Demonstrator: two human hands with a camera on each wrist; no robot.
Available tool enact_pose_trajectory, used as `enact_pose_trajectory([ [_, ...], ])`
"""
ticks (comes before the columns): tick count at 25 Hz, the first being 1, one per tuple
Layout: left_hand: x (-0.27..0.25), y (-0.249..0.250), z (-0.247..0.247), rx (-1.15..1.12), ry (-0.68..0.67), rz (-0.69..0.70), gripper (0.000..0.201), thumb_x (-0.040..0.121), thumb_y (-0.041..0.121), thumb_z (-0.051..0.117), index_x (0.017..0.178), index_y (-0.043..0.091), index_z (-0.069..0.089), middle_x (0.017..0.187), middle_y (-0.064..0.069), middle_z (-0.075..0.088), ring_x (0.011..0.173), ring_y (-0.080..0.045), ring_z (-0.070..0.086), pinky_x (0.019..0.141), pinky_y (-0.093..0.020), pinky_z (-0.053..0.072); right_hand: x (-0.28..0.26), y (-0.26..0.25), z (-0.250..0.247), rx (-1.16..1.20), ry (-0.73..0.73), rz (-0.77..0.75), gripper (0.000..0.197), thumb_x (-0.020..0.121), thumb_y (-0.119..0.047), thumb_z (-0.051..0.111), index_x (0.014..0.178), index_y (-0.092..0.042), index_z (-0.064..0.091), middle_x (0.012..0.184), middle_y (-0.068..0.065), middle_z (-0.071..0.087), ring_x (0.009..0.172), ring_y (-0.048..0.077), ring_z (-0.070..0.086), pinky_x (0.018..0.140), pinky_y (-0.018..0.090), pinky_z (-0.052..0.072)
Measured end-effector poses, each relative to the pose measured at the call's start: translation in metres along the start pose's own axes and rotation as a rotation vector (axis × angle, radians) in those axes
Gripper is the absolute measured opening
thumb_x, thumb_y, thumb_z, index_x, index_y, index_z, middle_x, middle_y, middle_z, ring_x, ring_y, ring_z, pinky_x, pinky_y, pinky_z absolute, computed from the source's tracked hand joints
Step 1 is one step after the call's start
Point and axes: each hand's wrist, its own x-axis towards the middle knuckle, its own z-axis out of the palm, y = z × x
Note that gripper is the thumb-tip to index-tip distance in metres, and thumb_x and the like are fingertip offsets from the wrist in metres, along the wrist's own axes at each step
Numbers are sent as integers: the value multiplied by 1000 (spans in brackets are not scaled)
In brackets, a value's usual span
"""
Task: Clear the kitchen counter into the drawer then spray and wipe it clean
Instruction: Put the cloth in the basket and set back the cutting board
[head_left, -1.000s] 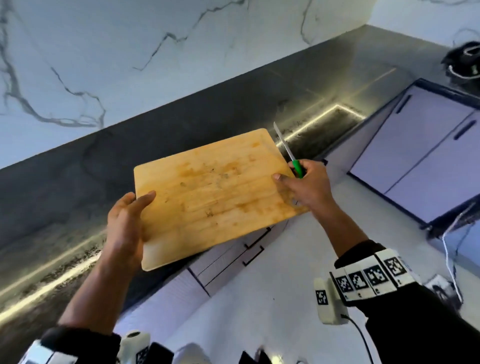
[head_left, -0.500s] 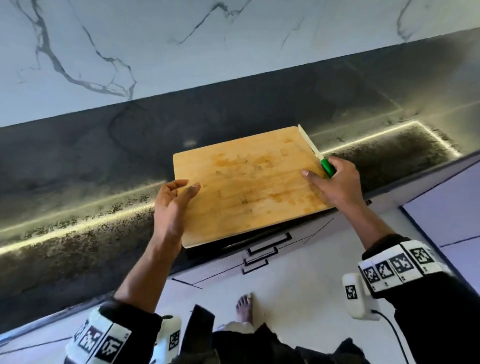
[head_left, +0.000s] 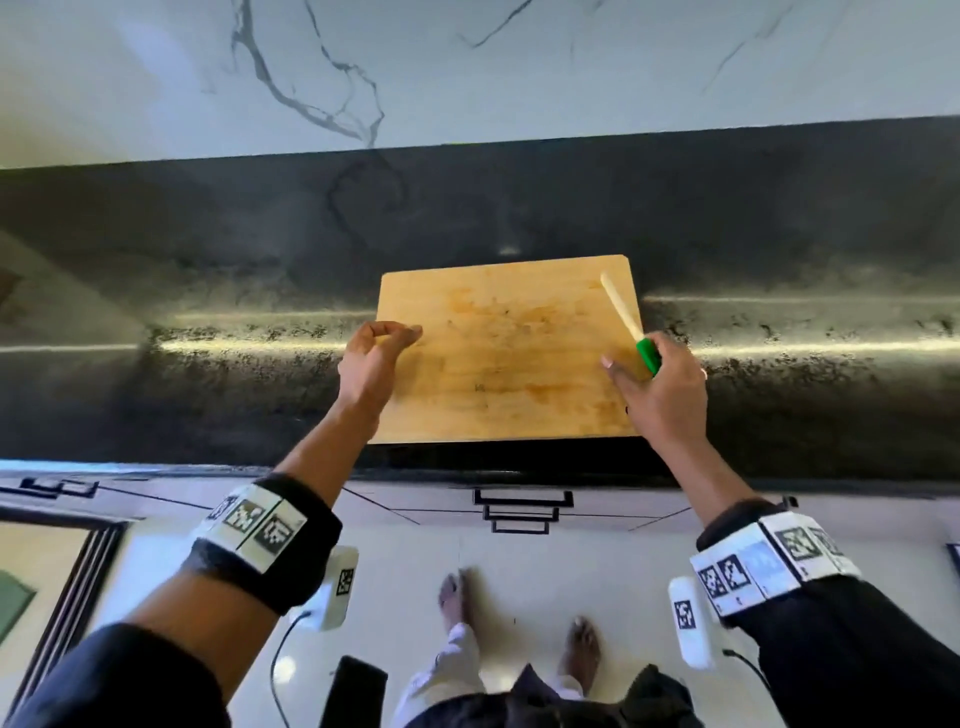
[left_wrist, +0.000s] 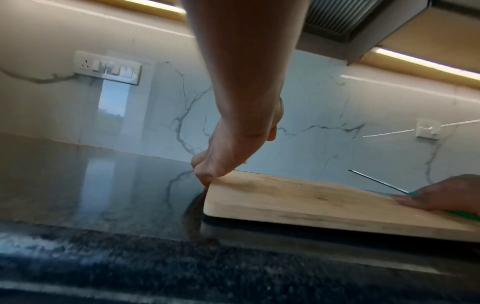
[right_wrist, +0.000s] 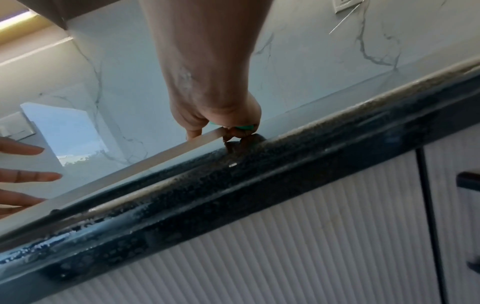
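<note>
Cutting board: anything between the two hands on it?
Nothing. Head view shows bare, stained cutting board between left hand and right hand, which grips the green-handled knife.

A home kitchen.
Dark stone tabletop (head_left: 208, 260), marble wall (head_left: 519, 78), drawer (head_left: 522, 512) below, extractor hood (left_wrist: 350, 20) above, wooden cutting board (head_left: 509, 353).

Rectangular wooden cutting board (head_left: 498, 358): honey-yellow, with orange-brown stains.
Small knife (head_left: 648, 355): bright green handle, pale blade.
Stone table (head_left: 208, 395): black, grey-speckled.
Marble wall (head_left: 571, 78): white, grey-veined.
Fabric wristbands (head_left: 254, 527): black, with black-and-white square markers.
Cabinet fronts (right_wrist: 311, 236): white, vertically ribbed.
</note>
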Motion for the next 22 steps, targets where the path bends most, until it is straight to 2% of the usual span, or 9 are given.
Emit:
enact_pose_trajectory([
  [5, 17, -1, 2, 124, -65, -8, 59, 63, 53, 70, 108, 15, 63, 116, -2, 65, 107, -17, 57, 75, -23, 40, 9, 0, 6, -87, -46, 37, 60, 85, -55, 65, 124, -12, 53, 112, 8, 52, 92, 22, 53, 72, 31, 42],
  [8, 20, -4, 1, 290, -128, -29, 76, 56, 65, 70, 120, 27, 54, 130, -5, 52, 122, -27, 47, 97, -41, 44, 7, -2, 5, -142, -48, 54, 60, 84, -55, 67, 122, -11, 53, 110, 5, 44, 89, 21, 50, 70, 30, 41],
  [11, 14, -7, 1, 636, -222, 41, 99, 63, 69, 71, 145, 26, 34, 155, -6, 21, 142, -36, 18, 115, -56, 24, 5, -7, 3, -171, -57, 60, 56, 83, -51, 70, 118, -11, 55, 106, 0, 35, 86, 19, 49, 70, 29, 41],
  [13, 1, -14, 4, 895, -250, 111, 108, 72, 74, 64, 154, 27, 12, 162, -9, -12, 148, -37, -5, 118, -55, 8, 5, -11, 1, -111, -70, 102, 56, 85, -43, 72, 126, -11, 52, 113, 4, 39, 93, 20, 51, 75, 33, 48],
  [15, -11, -27, 5, 1017, -245, 215, 109, 73, 84, 47, 155, 29, 1, 160, -10, -24, 148, -32, -17, 118, -49, -5, 5, -11, -5, 39, -16, 171, 51, 89, -22, 72, 131, -8, 47, 124, 11, 43, 101, 19, 51, 78, 25, 52],
  [16, -20, -34, 6, 1061, -250, 276, 107, 73, 88, 38, 155, 29, 0, 160, -10, -25, 148, -30, -19, 118, -46, -10, 4, -9, -9, 106, 41, 184, 44, 89, -12, 70, 126, -6, 48, 124, 14, 45, 101, 18, 51, 74, 16, 48],
  [18, -34, -50, 7, 1152, -237, 423, 103, 74, 90, 18, 155, 29, 3, 161, -9, -21, 149, -27, -15, 118, -44, -14, 0, -3, -17, 147, 150, 168, 28, 90, -5, 66, 113, -5, 51, 118, 14, 51, 97, 17, 52, 67, 10, 41],
  [19, -40, -56, 8, 1174, -209, 494, 101, 76, 88, 11, 156, 27, 6, 162, -8, -16, 150, -26, -11, 120, -44, -12, -2, 1, -20, 145, 188, 152, 22, 91, -7, 65, 110, -5, 54, 113, 13, 55, 96, 18, 53, 69, 12, 41],
  [22, -47, -64, 7, 1182, -145, 581, 93, 85, 83, 9, 156, 24, 15, 164, -5, -1, 151, -25, 1, 121, -46, -1, -2, 13, -27, 128, 293, 140, 14, 93, -13, 64, 105, -6, 62, 101, 8, 62, 94, 23, 58, 79, 34, 51],
])
